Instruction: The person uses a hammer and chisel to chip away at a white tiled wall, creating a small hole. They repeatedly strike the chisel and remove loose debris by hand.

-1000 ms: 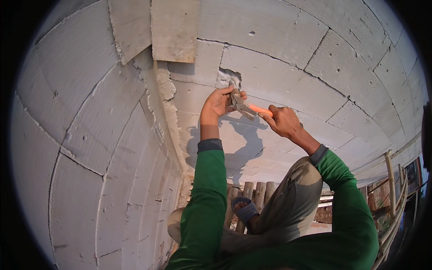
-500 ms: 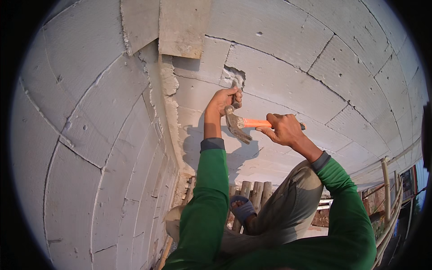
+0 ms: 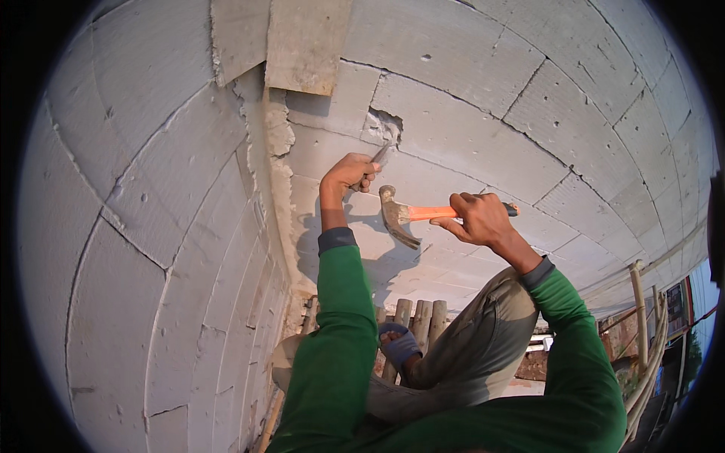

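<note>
My left hand (image 3: pixel 352 174) is closed round a grey metal chisel (image 3: pixel 383 155), tilted with its upper end at the lower right edge of a rough hole (image 3: pixel 384 127) in the block wall. Broken pale material shows inside that hole. In my right hand (image 3: pixel 481 217) is a claw hammer (image 3: pixel 430 214) with an orange handle and a dark grip end. Its worn metal head hangs a short way below and right of the chisel, apart from it, claw pointing down.
A second block wall (image 3: pixel 143 196) meets this one at a corner on the left. Above juts a concrete piece (image 3: pixel 308 45). Below, my sandalled foot (image 3: pixel 399 343) rests by round wooden poles (image 3: pixel 421 321). Bamboo poles (image 3: pixel 642 317) stand at the lower right.
My left hand has shifted left and slightly down, tilting the chisel from near upright to a slant. The hammer head has come away from the chisel, a little lower.
</note>
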{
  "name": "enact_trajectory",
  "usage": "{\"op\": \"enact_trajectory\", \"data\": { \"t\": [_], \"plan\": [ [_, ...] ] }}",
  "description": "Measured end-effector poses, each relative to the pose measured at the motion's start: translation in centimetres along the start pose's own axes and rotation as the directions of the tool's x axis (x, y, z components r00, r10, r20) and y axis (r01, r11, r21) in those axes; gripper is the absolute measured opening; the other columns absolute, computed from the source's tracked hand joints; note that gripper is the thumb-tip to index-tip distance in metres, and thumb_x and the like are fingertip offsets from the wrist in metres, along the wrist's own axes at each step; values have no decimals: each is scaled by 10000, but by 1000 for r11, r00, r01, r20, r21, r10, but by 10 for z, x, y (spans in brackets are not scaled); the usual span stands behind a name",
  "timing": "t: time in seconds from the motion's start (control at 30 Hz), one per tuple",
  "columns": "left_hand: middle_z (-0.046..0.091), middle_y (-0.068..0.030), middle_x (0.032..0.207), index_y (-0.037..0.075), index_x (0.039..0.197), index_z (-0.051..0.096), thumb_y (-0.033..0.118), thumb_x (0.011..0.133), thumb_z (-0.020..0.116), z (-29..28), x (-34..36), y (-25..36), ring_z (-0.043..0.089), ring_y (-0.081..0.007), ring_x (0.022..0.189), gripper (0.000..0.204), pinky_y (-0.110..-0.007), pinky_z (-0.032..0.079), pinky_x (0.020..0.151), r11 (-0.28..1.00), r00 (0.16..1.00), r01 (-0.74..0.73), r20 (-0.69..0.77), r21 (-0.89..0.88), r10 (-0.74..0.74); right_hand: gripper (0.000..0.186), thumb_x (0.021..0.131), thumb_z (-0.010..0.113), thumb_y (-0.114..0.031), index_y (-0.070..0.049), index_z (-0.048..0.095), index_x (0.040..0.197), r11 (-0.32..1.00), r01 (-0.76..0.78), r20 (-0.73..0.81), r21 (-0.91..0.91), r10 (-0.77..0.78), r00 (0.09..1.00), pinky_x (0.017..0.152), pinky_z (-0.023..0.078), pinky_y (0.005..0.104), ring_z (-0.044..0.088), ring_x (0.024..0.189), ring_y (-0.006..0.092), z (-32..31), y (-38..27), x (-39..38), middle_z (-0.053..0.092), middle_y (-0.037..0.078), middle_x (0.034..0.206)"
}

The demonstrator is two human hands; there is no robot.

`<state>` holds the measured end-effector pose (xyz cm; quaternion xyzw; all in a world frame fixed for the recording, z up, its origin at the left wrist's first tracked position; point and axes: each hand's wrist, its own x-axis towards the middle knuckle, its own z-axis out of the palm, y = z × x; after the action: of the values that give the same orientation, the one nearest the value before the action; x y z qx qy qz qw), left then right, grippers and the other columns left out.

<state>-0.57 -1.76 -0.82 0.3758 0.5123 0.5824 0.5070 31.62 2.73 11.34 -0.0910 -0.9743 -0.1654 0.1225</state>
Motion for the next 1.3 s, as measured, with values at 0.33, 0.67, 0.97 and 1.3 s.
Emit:
{"op": "enact_trajectory", "data": {
  "t": [0.33, 0.67, 0.97, 1.3],
  "plan": [
    [680, -129, 848, -65, 1078, 643, 221, 1016, 649, 49, 11, 26, 696, -210, 705, 293, -366, 623, 676, 968, 998, -64, 0, -241, 66, 643, 969, 570, -655, -56, 574, 735, 998, 43, -46, 39, -41, 998, 426, 435, 415, 584, 438, 310, -6, -17, 14, 596, 100, 579],
    [688, -86, 856, -35, 1048, 666, 211, 961, 713, 28, 28, 25, 693, -179, 724, 265, -352, 630, 750, 919, 997, 15, 73, -393, 15, 629, 965, 583, -654, -61, 566, 758, 1000, -22, -42, 1, 22, 999, 432, 446, 400, 587, 448, 298, 5, -13, 11, 586, 95, 587],
    [725, -79, 892, 23, 1061, 662, 177, 953, 725, 32, 29, 36, 738, -204, 815, 198, -364, 641, 823, 824, 997, 37, 81, -565, 11, 619, 946, 603, -651, -64, 532, 762, 989, -113, 30, 98, 110, 993, 449, 459, 401, 560, 454, 305, 23, 5, 30, 543, 82, 582],
    [734, -179, 942, -61, 1055, 650, 180, 1002, 643, 39, 33, 37, 765, -286, 869, 247, -404, 659, 828, 816, 996, 23, 82, -578, 30, 632, 900, 658, -659, -69, 506, 732, 920, 390, -238, 41, -370, 898, 444, 450, 408, 553, 463, 282, 18, 18, 29, 524, 87, 597]
  ]
}}
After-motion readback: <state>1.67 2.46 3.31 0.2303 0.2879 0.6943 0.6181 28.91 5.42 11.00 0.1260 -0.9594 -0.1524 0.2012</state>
